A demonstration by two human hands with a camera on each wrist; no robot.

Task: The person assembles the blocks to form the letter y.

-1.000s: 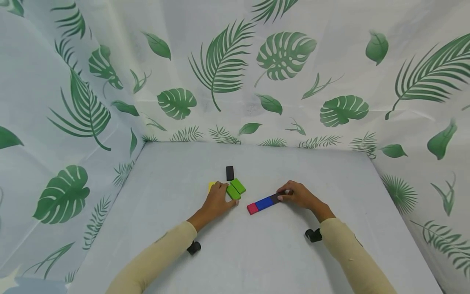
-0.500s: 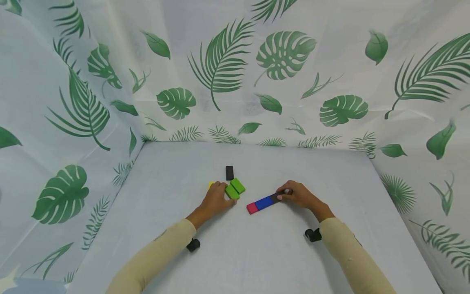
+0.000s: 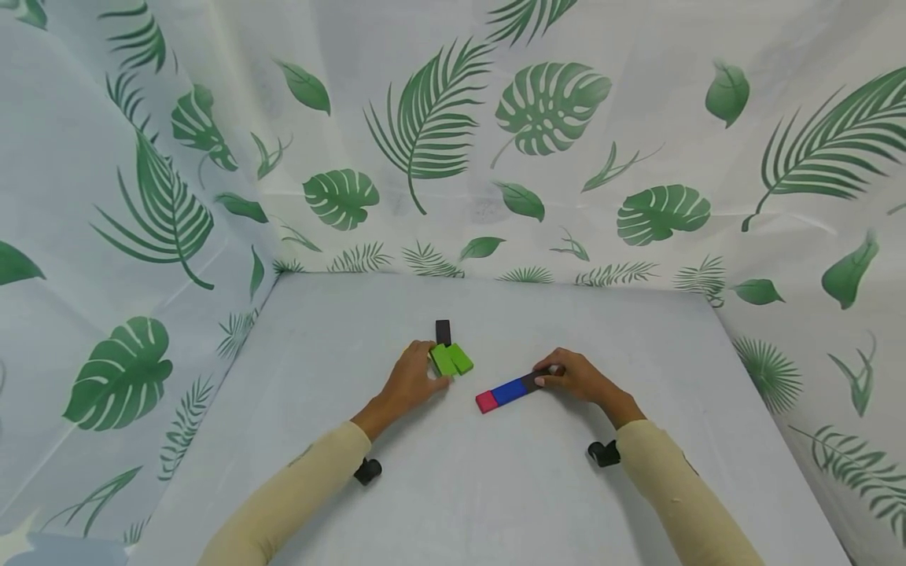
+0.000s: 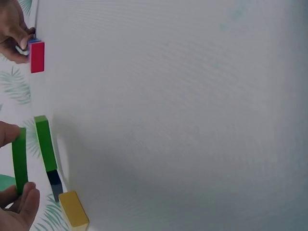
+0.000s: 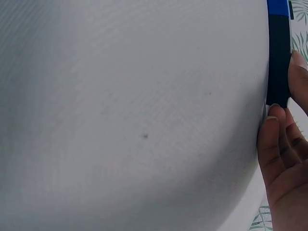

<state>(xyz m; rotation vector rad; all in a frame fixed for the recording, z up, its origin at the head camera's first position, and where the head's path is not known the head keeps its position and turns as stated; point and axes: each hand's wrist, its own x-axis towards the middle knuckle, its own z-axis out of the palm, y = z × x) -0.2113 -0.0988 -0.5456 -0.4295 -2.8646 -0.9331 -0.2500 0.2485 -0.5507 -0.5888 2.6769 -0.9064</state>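
My left hand [image 3: 410,379] pinches a green block [image 3: 443,361] by its ends, between thumb and fingers. In the left wrist view this block is lifted off the table. Beside it lies a second green block [image 3: 462,359], with a black block [image 3: 443,332] just behind. A yellow block [image 4: 73,209] shows in the left wrist view; my left hand mostly hides it in the head view. My right hand [image 3: 580,376] holds the black block [image 5: 278,60] at the right end of a row. A blue block [image 3: 508,391] and a red block [image 3: 486,402] continue that row leftward.
A pale cloth covers the table [image 3: 481,487]. White sheets with green leaf prints [image 3: 552,107] hang at the back and both sides. Black wrist-worn devices [image 3: 604,453] sit under both forearms.
My left hand has lifted the nearer green block and drawn it slightly left and back. My right hand and the black, blue and red row have stayed in place.
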